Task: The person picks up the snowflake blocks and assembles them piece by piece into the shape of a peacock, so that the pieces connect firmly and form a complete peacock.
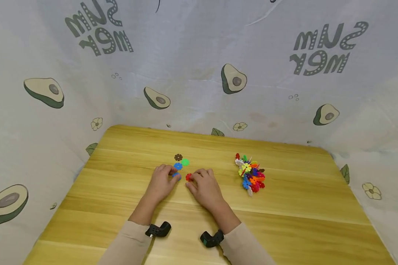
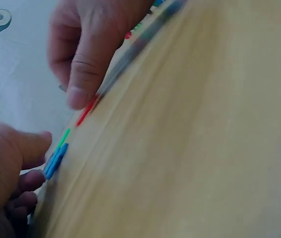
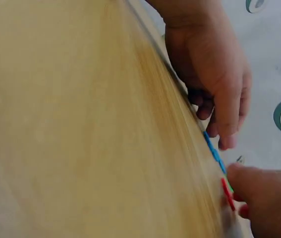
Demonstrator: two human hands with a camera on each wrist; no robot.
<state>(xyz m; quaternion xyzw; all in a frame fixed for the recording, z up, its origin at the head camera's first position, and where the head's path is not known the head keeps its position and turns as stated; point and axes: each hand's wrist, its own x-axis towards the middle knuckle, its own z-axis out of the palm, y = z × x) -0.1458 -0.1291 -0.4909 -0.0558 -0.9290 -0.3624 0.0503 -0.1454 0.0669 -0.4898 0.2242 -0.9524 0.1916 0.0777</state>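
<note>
Several flat, notched toy discs lie near the middle of the table. My left hand [image 1: 160, 180] reaches over the lower blue disc [image 1: 176, 176], its thumb and forefinger loosely spread around it. Another blue disc [image 1: 178, 166] sits just above, by a green disc [image 1: 185, 162] and a brown disc [image 1: 178, 157]. My right hand [image 1: 205, 186] pinches a red disc [image 1: 188, 177] at its edge, low over the wood, right of the blue ones. In the left wrist view the right thumb meets the red disc [image 2: 84, 115], while the left thumb hovers beside the blue disc [image 2: 56, 161].
A heap of mixed-colour notched discs [image 1: 252, 175] is piled to the right of my right hand. The wooden table [image 1: 302, 206] ends at the back against a pale curtain [image 1: 192, 66] printed with avocados. Each wrist wears a black strapped device [image 1: 159, 229].
</note>
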